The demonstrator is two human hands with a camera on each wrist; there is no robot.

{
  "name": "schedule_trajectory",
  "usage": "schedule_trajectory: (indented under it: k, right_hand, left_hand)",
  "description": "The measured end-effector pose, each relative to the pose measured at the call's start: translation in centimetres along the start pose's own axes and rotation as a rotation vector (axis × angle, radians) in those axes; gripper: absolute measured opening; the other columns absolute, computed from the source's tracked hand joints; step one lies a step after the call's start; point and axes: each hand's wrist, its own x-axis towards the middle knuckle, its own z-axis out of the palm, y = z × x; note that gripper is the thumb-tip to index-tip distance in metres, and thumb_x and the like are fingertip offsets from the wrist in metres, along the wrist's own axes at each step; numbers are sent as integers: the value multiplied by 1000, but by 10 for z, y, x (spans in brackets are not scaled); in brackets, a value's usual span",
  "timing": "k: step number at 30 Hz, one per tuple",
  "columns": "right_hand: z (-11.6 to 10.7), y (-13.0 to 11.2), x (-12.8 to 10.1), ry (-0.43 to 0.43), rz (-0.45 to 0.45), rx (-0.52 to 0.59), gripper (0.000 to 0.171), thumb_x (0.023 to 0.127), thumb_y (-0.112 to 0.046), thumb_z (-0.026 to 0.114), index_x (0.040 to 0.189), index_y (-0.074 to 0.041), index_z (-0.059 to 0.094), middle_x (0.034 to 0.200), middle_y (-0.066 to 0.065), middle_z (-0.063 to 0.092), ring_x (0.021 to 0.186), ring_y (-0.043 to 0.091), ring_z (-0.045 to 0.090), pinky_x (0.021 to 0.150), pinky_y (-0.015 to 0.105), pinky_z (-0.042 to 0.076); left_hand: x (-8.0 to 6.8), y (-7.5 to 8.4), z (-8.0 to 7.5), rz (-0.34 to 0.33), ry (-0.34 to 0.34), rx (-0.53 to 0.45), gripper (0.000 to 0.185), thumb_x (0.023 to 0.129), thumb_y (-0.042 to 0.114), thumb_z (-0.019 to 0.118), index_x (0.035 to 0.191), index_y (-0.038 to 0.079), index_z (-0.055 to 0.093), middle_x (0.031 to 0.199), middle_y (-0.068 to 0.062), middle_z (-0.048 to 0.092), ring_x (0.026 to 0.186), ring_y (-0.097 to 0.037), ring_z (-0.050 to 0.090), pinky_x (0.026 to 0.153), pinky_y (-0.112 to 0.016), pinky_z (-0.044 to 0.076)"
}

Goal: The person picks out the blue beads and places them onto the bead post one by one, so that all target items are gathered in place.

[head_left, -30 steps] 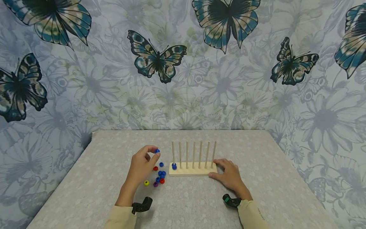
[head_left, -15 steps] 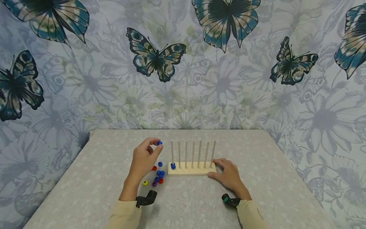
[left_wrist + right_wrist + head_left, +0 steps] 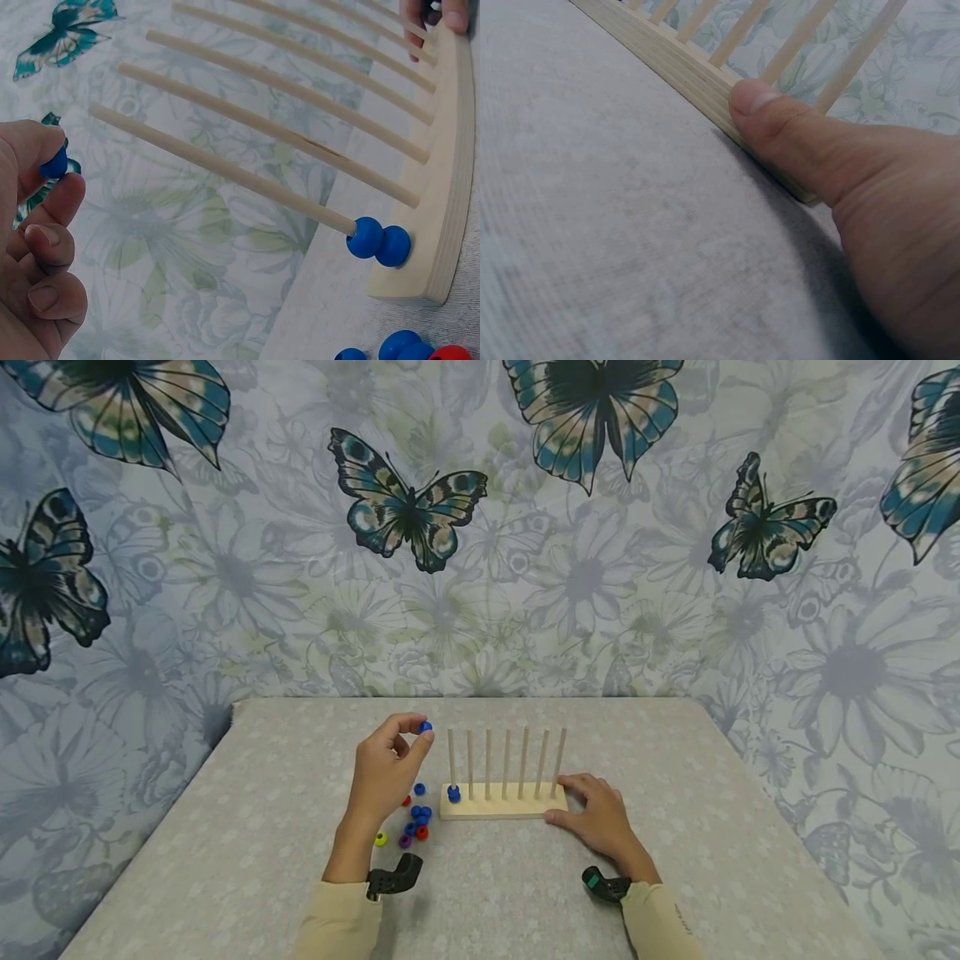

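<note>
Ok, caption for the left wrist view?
Left hand pinches a blue bead near the end peg, which already carries two blue beads.

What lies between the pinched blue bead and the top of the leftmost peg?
Nothing: in the left wrist view, only open air separates the blue bead pinched by the left hand from the tip of the leftmost peg. The head view agrees.

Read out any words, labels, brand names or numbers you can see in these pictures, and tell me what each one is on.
There are none to read. The wooden peg rack, the blue bead pinched in the left hand, the loose beads on the table and the butterfly backdrop carry no writing. The right hand rests against the rack's end; the black wrist mounts show no legible marking.
</note>
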Motion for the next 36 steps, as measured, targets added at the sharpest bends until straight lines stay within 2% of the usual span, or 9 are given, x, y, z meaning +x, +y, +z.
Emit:
schedule_trajectory:
  k: [5,11,16,22,29,36]
  right_hand:
    - [3,1,1,11,-7,-11,74,76,-67,75,135,-26,62,128,-2,65,118,24,57,94,46,37]
    - [0,-1,0,7,-7,7,73,76,-65,76,135,-25,63,129,-1,64,120,25,57,96,48,36]
    - [-1,-1,0,3,7,17,73,76,-65,76,135,-24,63,129,-1,64,121,26,56,98,50,36]
    - [2,0,1,-18,21,6,73,77,-66,75,135,-25,62,131,-2,64,123,25,56,99,49,36]
    - [1,-1,0,-4,5,10,72,77,-65,76,135,-24,63,129,-1,64,122,26,56,97,50,37]
    - [3,0,-2,16,-6,5,72,76,-64,77,134,-24,63,128,-2,65,120,25,57,95,48,37]
  left_hand:
    - [1,2,-1,22,4,0,22,96,34,69,116,26,69,100,10,68,65,-13,48,53,-26,40]
    - [3,9,2,84,5,5,22,96,30,70,116,22,70,101,5,69,61,-12,46,50,-25,38]
    - [5,11,6,117,7,-1,21,95,27,71,115,21,71,100,5,69,62,-12,46,53,-24,39]
    - [4,11,10,134,6,15,22,95,27,71,116,22,71,101,5,69,61,-11,45,54,-24,39]
    - [5,13,12,158,14,8,22,95,27,71,115,21,71,100,4,69,61,-11,44,53,-25,38]
    - [5,12,15,154,-26,23,23,96,28,69,118,21,70,101,5,68,63,-10,45,55,-25,40]
